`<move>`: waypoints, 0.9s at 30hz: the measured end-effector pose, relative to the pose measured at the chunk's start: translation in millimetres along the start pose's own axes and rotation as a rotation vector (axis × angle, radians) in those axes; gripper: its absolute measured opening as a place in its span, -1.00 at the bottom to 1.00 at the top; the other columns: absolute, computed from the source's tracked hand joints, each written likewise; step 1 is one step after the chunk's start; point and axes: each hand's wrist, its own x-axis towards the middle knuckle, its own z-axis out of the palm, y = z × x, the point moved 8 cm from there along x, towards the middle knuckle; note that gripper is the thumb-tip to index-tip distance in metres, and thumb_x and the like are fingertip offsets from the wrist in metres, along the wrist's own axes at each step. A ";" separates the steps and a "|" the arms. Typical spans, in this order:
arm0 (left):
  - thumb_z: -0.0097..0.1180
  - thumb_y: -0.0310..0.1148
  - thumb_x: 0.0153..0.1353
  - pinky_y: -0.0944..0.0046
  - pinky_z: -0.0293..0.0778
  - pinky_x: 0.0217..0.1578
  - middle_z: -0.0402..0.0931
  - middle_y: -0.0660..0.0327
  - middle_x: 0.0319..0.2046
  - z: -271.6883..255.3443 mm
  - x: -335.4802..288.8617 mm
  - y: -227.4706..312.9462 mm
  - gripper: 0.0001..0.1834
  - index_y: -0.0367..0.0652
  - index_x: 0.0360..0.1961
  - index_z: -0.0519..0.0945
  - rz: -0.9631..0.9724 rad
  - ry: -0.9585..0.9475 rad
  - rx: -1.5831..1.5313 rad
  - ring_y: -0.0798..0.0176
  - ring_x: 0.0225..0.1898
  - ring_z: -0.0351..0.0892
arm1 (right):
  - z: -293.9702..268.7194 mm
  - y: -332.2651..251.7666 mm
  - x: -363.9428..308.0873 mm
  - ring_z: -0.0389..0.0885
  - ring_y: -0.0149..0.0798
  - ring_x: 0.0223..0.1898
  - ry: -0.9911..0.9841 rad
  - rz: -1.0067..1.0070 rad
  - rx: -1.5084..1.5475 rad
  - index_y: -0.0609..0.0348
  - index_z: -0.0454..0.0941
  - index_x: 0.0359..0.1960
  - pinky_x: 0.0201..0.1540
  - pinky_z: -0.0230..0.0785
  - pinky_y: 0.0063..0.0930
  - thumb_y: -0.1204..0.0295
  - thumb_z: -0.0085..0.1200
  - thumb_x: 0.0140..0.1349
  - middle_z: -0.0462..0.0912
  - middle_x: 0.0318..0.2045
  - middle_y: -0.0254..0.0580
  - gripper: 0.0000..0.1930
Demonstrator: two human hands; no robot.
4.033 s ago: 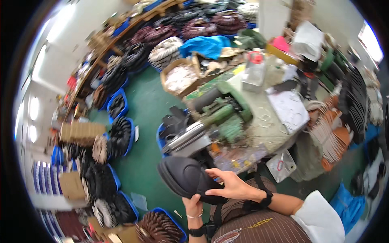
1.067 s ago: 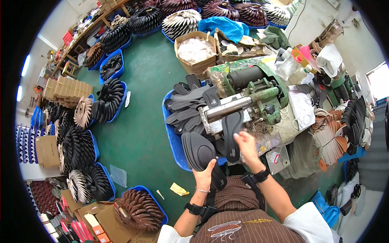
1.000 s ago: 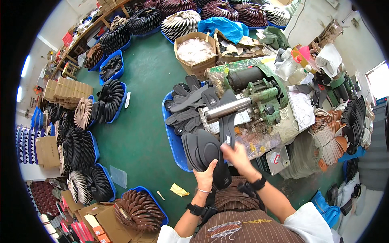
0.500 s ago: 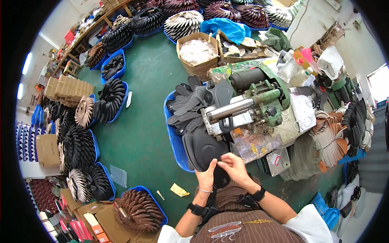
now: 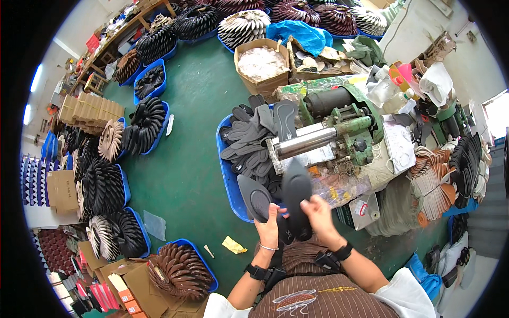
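Observation:
My left hand (image 5: 271,225) grips a dark grey shoe insole (image 5: 255,197) that fans out to the left. My right hand (image 5: 320,210) holds a second dark insole (image 5: 296,186), its toe pointing up at the steel roller (image 5: 306,142) of the green machine (image 5: 344,122) in front of me. Both hands sit close together just above my lap. Behind them a blue bin (image 5: 227,175) holds several grey insoles (image 5: 250,140) piled beside the roller.
A cardboard box (image 5: 261,63) of white scraps stands beyond the machine. Blue tubs (image 5: 148,124) with fanned stacks of dark and tan insoles ring the green floor (image 5: 191,159) at left. Tan insoles (image 5: 432,177) are stacked at right. A yellow scrap (image 5: 233,245) lies near my knee.
Both hands have drawn back from the roller toward my lap, and the insoles they hold have separated, one now fanned left and one pointing up at the machine.

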 end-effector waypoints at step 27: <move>-0.05 -0.12 0.32 0.08 0.21 0.09 0.14 0.03 0.26 -102.7 21.0 13.3 -0.37 0.08 0.35 0.06 -0.097 0.211 0.566 0.11 0.23 0.20 | -463.4 -41.0 149.2 0.45 -0.41 -0.22 0.765 -0.299 -0.073 0.30 0.39 0.08 -0.19 0.34 -0.49 0.29 0.11 0.20 0.54 -0.24 -0.27 -0.54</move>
